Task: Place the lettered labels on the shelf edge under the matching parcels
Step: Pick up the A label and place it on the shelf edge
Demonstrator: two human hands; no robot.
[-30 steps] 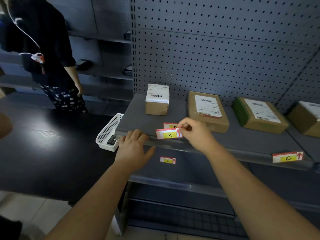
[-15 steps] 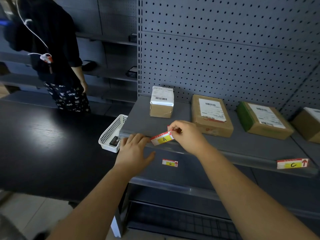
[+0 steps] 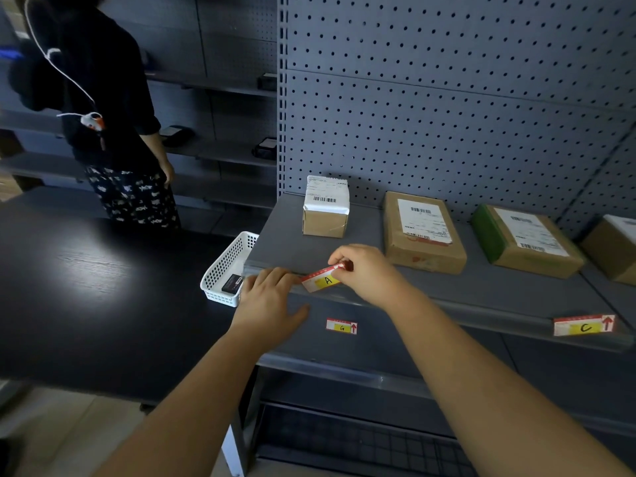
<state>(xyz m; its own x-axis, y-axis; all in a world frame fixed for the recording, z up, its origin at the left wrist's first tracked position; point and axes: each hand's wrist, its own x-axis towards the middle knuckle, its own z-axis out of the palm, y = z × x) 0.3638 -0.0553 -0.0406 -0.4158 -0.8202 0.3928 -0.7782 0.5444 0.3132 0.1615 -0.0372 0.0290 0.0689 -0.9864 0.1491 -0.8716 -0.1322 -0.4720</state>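
Note:
My right hand [image 3: 366, 273] pinches the right end of the label marked A [image 3: 321, 279], held tilted against the front edge of the grey shelf [image 3: 481, 306]. My left hand [image 3: 270, 304] rests on the shelf edge at the label's left end, fingers spread, touching its corner. Straight behind stands a small brown parcel [image 3: 325, 206] with a white top. Further right lie a flat brown parcel [image 3: 423, 232] and a green-sided parcel [image 3: 523, 241]. A label marked C [image 3: 583, 326] sits on the shelf edge at the right. A label marked G [image 3: 341, 326] sits lower down.
A white perforated basket [image 3: 227, 270] with a dark item stands on the black table [image 3: 86, 287] to the left of the shelf. A person in dark clothes [image 3: 103, 115] stands at back left. A pegboard wall [image 3: 447, 98] backs the shelf. Another parcel [image 3: 616, 246] lies at far right.
My right hand has lowered the A label from above the shelf to the shelf's front edge and tilted it. A second label that showed behind it is hidden now. My left hand stays on the edge.

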